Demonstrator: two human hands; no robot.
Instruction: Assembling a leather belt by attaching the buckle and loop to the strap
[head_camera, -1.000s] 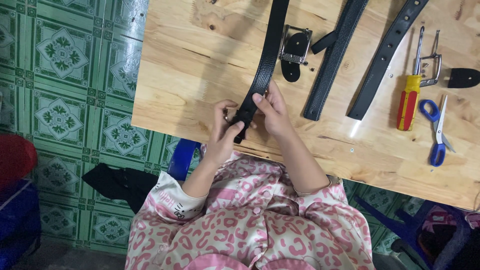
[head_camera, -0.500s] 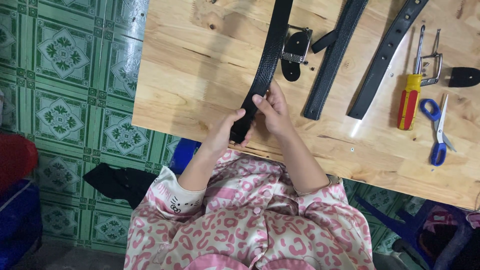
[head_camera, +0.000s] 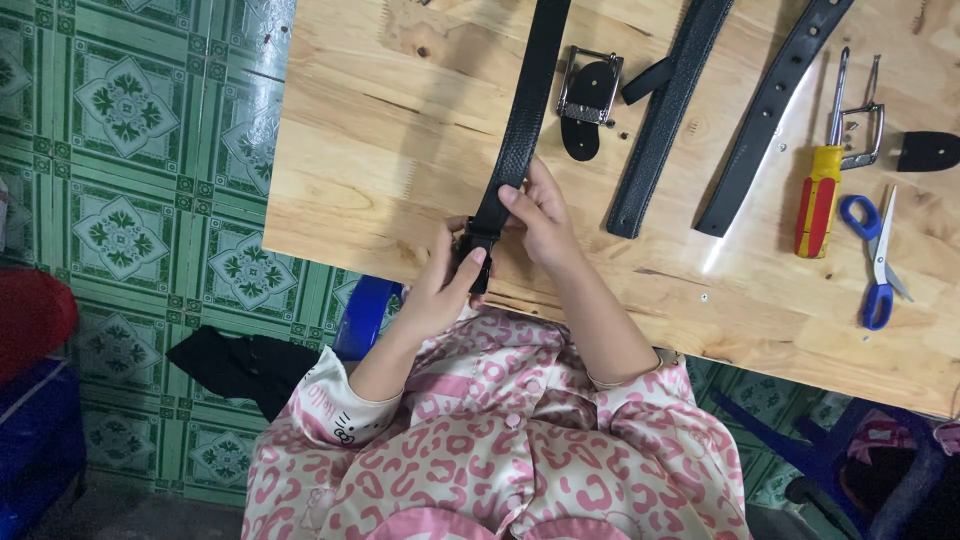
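Both hands (head_camera: 500, 245) pinching black belt (head_camera: 520, 140) end at tabletop (head_camera: 380, 150) lower edge; strap running lengthwise toward frame top, bare wood left.

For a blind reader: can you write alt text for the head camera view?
Two hands, left and right, hold the end of a black belt on a wooden table. Nearby lie two more belts, a buckle, a screwdriver and scissors.
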